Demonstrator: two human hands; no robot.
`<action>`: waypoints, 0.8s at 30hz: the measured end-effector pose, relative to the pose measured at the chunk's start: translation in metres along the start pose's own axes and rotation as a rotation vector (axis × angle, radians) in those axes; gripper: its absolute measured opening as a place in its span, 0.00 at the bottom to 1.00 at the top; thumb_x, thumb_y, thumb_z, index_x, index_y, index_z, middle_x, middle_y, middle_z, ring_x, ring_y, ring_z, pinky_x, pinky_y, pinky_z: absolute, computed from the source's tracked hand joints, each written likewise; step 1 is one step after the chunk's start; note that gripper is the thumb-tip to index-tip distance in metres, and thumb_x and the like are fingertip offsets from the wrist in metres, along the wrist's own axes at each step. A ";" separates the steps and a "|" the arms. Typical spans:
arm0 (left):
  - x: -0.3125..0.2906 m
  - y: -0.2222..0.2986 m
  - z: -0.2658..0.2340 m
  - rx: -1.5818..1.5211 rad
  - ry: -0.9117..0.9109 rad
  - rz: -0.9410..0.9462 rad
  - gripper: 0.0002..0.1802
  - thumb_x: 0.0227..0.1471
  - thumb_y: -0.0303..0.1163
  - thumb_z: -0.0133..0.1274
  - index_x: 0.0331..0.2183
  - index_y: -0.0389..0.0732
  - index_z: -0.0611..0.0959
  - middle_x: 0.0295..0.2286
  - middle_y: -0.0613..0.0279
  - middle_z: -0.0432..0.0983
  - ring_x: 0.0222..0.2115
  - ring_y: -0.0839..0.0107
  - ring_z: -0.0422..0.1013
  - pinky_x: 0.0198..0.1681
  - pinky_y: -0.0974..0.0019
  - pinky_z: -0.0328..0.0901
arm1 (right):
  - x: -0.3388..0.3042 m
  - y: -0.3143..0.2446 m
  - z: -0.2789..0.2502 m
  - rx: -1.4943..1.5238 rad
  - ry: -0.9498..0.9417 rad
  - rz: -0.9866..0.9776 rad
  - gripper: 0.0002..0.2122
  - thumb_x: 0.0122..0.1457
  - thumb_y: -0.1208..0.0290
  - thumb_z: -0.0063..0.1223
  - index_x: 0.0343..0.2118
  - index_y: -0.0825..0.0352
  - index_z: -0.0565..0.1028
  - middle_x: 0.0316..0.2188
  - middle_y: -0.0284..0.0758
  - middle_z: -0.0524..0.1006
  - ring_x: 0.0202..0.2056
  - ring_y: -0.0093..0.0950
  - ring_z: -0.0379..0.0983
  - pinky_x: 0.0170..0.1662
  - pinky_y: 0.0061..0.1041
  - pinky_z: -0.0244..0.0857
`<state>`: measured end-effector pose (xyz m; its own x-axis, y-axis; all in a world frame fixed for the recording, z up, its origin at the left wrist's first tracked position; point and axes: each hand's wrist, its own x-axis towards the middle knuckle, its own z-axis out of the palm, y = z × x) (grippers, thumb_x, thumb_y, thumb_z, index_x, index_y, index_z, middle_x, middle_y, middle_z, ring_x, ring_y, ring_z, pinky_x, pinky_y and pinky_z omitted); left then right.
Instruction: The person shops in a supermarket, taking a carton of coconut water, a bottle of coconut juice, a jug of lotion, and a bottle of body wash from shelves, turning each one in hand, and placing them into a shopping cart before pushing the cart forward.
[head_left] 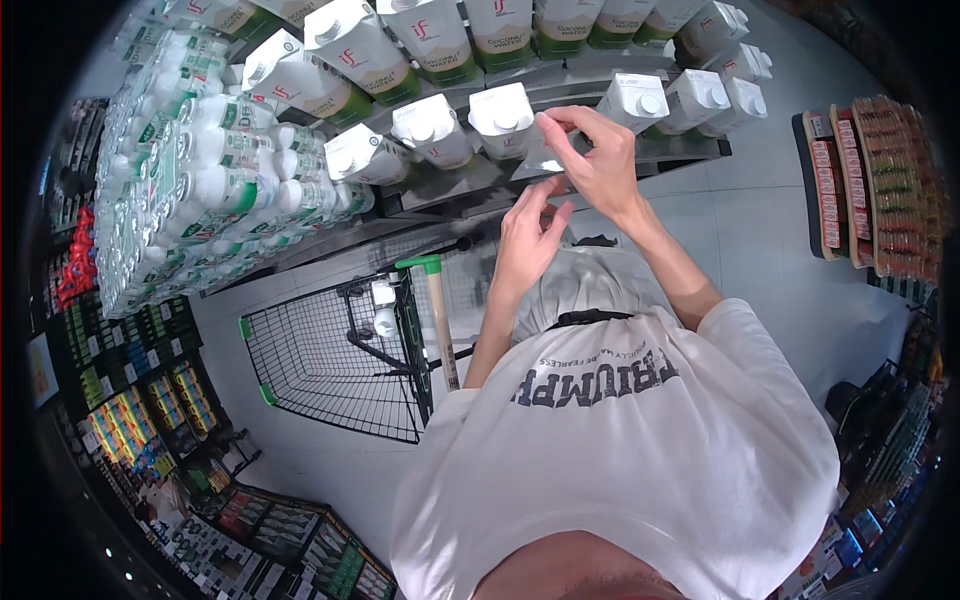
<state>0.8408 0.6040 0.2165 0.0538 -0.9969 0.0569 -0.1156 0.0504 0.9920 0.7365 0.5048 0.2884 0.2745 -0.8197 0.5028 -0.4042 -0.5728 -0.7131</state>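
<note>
My right hand reaches up to the front edge of a shelf, in a gap between a white drink carton on its left and another carton on its right. Its thumb and index finger come together at the tips. Beneath them shows a pale, slightly see-through patch; I cannot make out what it is. Lower and nearer to me is my left hand, its fingers loosely bent and its thumb apart, with nothing visible in it. More white capped cartons line the same row.
Stacked packs of wrapped water bottles rise at the left. A black wire shopping cart with a green-ended handle stands at my left. A rack of packaged goods is at the right. Taller cartons with green bases fill the shelf above.
</note>
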 end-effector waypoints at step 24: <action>0.060 -0.039 0.082 0.306 -0.112 0.049 0.64 0.39 0.31 0.71 0.68 0.36 0.49 0.59 0.40 0.58 0.54 0.50 0.67 0.53 0.57 0.68 | -0.021 0.052 -0.118 -0.418 -0.335 -0.100 0.48 0.37 0.80 0.69 0.67 0.48 0.65 0.45 0.34 0.74 0.47 0.35 0.68 0.52 0.36 0.66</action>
<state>0.7673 0.5375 0.1717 -0.0664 -0.9950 0.0740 -0.4087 0.0948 0.9077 0.6067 0.4927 0.2986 0.5652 -0.7578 0.3262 -0.6555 -0.6525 -0.3802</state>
